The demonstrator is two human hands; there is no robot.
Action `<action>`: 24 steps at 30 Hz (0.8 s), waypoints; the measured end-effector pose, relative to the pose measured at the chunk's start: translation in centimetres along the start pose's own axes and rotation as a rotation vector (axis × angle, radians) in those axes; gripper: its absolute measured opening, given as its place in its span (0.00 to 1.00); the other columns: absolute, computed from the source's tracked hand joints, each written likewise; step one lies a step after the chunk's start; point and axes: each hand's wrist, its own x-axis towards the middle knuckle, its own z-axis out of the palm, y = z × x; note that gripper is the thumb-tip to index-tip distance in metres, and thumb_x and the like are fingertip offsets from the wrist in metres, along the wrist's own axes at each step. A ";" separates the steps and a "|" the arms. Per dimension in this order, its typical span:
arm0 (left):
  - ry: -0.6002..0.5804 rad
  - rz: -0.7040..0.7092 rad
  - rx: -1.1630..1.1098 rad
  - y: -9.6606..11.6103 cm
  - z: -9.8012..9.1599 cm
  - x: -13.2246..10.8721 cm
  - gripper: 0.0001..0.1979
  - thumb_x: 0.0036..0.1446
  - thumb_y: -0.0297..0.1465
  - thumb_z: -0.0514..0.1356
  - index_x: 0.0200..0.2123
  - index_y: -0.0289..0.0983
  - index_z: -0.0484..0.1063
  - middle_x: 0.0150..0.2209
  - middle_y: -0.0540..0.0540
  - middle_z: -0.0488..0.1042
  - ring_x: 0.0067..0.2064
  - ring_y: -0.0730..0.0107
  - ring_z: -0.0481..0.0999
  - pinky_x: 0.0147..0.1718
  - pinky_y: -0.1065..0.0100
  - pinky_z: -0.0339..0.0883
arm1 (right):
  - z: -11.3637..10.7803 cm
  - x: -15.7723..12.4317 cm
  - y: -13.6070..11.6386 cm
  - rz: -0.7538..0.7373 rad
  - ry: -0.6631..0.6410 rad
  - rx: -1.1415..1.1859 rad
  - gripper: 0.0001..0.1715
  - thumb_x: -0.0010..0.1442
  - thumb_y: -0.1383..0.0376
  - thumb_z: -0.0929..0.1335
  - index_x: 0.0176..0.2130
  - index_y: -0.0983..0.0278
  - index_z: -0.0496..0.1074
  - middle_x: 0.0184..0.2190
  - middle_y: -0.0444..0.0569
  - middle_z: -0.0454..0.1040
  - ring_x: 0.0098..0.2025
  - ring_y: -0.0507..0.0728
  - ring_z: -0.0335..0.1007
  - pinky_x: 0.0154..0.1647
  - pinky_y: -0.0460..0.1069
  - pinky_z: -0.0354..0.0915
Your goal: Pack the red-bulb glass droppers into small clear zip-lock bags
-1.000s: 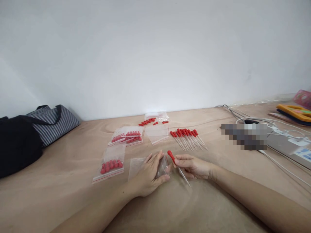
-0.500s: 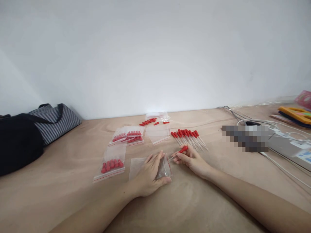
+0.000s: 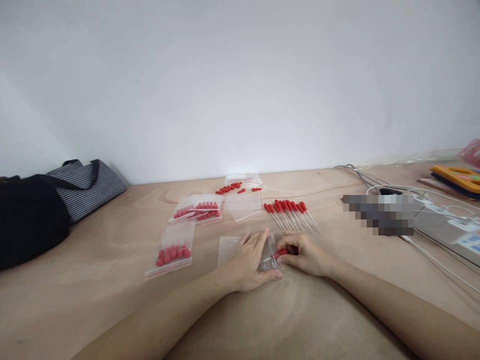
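My left hand (image 3: 247, 262) lies with fingers spread across a clear zip bag (image 3: 227, 248), pressing it to the table. At the bag's right-hand mouth, my right hand (image 3: 302, 254) pinches the red bulb of a dropper (image 3: 280, 254); its thin stem reaches into the bag, mostly hidden. Just beyond the right hand is a row of red-bulbed droppers (image 3: 288, 210), stems toward me. Left of my hands sits a zip bag of red-bulbed droppers (image 3: 173, 255), and more filled bags (image 3: 198, 209) overlap behind it.
A flat zip bag (image 3: 243, 206) lies mid-table. Loose red bulbs (image 3: 228, 188) and clear stems lie near the wall. A striped bag (image 3: 88, 187) stands at left. Cables (image 3: 365, 177), a laptop (image 3: 446, 230) and a yellow case (image 3: 457, 178) occupy the right.
My right hand has moved down, and the dropper's stem has gone farther into the bag. My left hand and the bag under it have shifted right.
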 end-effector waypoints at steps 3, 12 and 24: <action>0.058 0.060 0.061 -0.4 -0.5 -0.7 0.44 0.48 0.51 0.56 0.59 0.31 0.43 0.57 0.34 0.56 0.59 0.54 0.52 0.57 0.49 0.34 | 0.2 0.2 0.5 0.076 0.047 0.073 0.10 0.46 0.61 0.70 0.24 0.65 0.68 0.20 0.41 0.62 0.22 0.48 0.56 0.22 0.44 0.54; 0.025 0.021 0.095 -3.5 -1.9 -5.8 0.25 0.55 0.39 0.53 0.55 0.40 0.55 0.57 0.44 0.59 0.57 0.60 0.57 0.56 0.52 0.45 | 0.0 0.3 0.7 0.072 0.026 0.038 0.08 0.47 0.61 0.69 0.26 0.65 0.71 0.22 0.43 0.66 0.21 0.47 0.56 0.21 0.43 0.53; 0.067 0.070 0.016 -0.7 -0.1 -1.1 0.27 0.52 0.38 0.56 0.54 0.34 0.57 0.54 0.39 0.62 0.56 0.57 0.59 0.54 0.55 0.51 | 1.0 0.0 0.4 0.129 0.011 0.235 0.07 0.47 0.68 0.67 0.28 0.65 0.63 0.16 0.36 0.56 0.19 0.46 0.51 0.19 0.42 0.48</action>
